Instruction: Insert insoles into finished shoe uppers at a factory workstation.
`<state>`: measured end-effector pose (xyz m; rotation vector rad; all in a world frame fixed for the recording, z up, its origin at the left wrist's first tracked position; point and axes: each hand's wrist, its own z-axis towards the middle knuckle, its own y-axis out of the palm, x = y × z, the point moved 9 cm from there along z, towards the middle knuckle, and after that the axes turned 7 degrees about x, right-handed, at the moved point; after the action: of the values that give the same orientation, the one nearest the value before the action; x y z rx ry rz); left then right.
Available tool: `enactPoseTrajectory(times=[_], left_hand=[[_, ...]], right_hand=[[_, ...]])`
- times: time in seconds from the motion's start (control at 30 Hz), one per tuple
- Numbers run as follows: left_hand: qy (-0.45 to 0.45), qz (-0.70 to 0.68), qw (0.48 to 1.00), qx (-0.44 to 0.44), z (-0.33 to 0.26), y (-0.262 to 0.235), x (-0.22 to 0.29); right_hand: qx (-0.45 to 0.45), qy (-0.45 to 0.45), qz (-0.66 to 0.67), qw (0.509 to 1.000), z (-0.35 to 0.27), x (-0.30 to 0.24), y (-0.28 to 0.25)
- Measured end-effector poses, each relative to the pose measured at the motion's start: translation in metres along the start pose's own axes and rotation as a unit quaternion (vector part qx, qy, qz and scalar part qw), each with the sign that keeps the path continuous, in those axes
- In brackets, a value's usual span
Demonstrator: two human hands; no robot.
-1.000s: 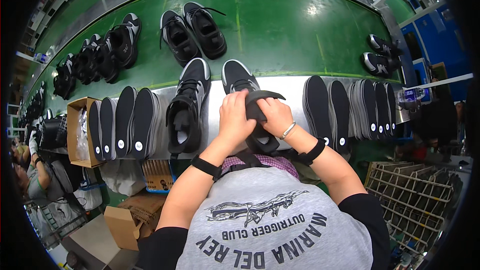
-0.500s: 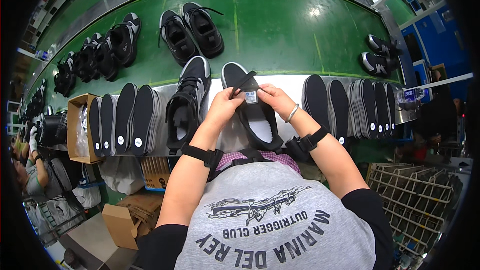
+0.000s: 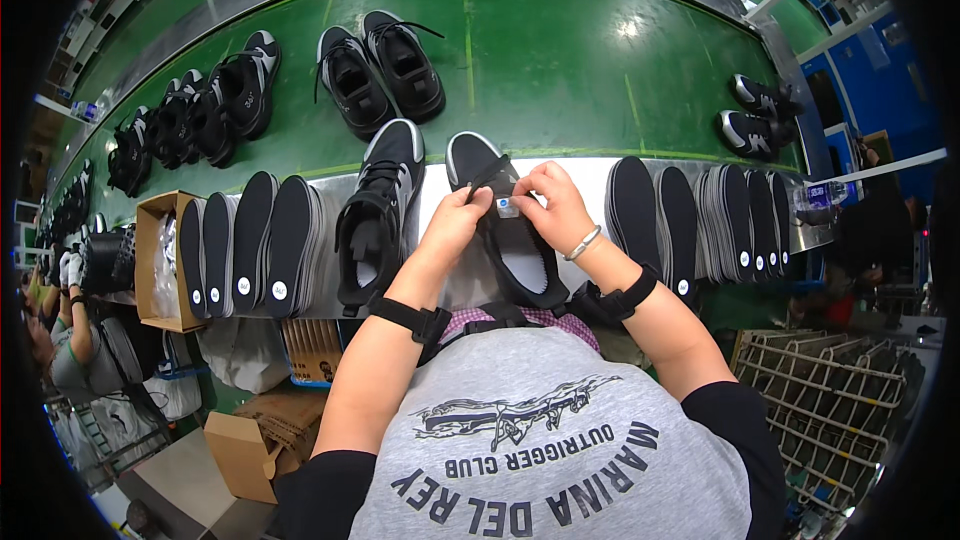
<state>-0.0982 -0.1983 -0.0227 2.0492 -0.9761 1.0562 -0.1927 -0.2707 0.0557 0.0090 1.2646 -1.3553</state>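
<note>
A black sneaker (image 3: 527, 288) with a silver toe lies in front of me, toe pointing away, on the white strip of the bench. Its tongue is pulled up, showing a small white and blue label (image 3: 506, 207). My left hand (image 3: 455, 225) pinches the tongue's left side near the loose lace. At the label's right edge, my right hand (image 3: 556, 205) has its thumb and bent fingers closed on the tongue; the exact contact is partly hidden. To the left stands the matching black and grey sneaker (image 3: 383, 185), untouched, partly behind my left forearm.
Stacks of black insoles stand on the left (image 3: 290, 245) and right (image 3: 632, 210). An open carton (image 3: 160, 260) is beyond the left stacks. Across the green belt (image 3: 560, 60) are a sneaker pair (image 3: 405, 65) and more shoes. A wire rack (image 3: 820, 410) stands lower right; a co-worker's gloved hands (image 3: 70, 268) are far left.
My right hand has shifted from holding the tongue's top corner to the label's edge, fingers more curled. The label is now partly covered. The sneakers on the green belt sit slightly lower in view.
</note>
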Motion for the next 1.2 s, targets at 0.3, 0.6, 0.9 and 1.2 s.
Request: enactPoseTrajectory(times=[0.3,0.6,0.9,1.2], left_hand=[[0.158,0.192,0.964,0.094,-0.010,-0.020,0.019],[0.313,0.346,0.884,-0.026,-0.092,0.011,0.065],[0.210,0.216,0.805,0.511,-0.122,-0.396,0.111],[0.201,0.393,0.704,0.556,-0.144,-0.450,0.143]], right_hand=[[-0.142,0.048,0.114,0.982,-0.027,-0.039,-0.004],[-0.071,0.117,0.168,0.976,-0.032,-0.043,-0.023],[-0.138,0.183,-0.010,0.973,-0.082,0.050,0.016],[-0.101,0.288,0.059,0.950,-0.062,0.060,0.005]])
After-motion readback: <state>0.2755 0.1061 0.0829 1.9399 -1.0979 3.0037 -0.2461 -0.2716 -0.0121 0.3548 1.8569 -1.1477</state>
